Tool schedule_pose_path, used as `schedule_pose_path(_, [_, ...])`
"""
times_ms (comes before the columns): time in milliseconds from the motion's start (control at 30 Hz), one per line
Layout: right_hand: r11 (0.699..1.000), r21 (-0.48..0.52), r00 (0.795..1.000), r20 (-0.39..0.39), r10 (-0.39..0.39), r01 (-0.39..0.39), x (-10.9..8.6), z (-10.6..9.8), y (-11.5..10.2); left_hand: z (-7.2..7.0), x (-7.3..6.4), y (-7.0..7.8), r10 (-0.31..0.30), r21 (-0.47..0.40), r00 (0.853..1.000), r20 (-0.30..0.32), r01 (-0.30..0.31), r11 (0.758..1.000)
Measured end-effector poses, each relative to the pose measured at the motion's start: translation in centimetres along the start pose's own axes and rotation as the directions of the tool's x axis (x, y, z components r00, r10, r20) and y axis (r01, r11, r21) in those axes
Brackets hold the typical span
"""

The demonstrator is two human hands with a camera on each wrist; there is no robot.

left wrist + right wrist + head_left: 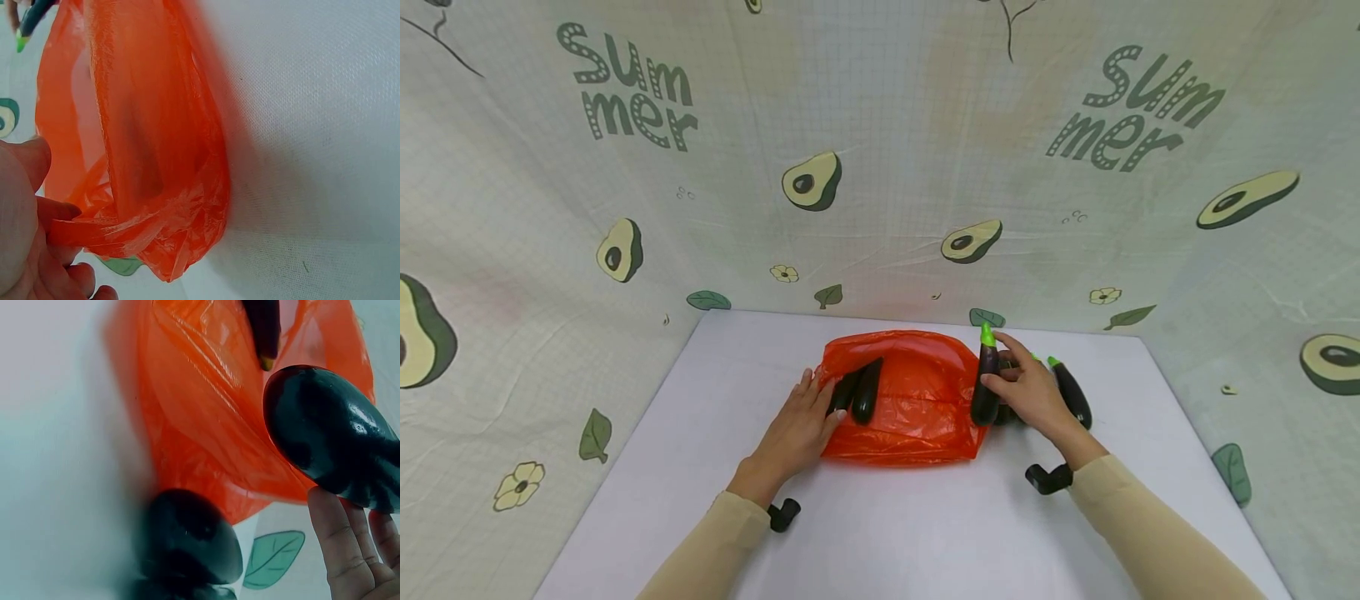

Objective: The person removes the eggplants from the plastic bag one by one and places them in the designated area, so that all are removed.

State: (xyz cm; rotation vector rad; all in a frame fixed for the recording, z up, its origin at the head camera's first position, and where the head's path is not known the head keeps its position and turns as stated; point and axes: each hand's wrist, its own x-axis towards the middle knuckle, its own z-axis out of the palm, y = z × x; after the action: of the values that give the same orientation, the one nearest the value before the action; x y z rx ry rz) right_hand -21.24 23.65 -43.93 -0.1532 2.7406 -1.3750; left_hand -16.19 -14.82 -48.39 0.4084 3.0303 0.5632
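A red plastic bag lies on the table with its mouth spread. My left hand grips the bag's left edge; in the left wrist view a strip of the bag runs across its fingers. Two dark eggplants lie at the left part of the bag, side by side. My right hand holds another eggplant between thumb and fingers, green stem end up, at the bag's right edge. Up close, the right wrist view shows this eggplant's glossy rounded end over the bag.
More eggplants lie on the white table to the right of the bag, partly behind my right hand. A cloth printed with avocados and leaves hangs behind and beside the table.
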Motion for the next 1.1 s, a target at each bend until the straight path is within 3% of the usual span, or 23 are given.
schedule_pose_path(1100, [0.997, -0.065, 0.997, -0.062, 0.048, -0.052, -0.9, -3.8, 2.2, -0.2, -0.1, 0.3, -0.002, 0.007, 1.0, 0.004, 0.002, 1.0])
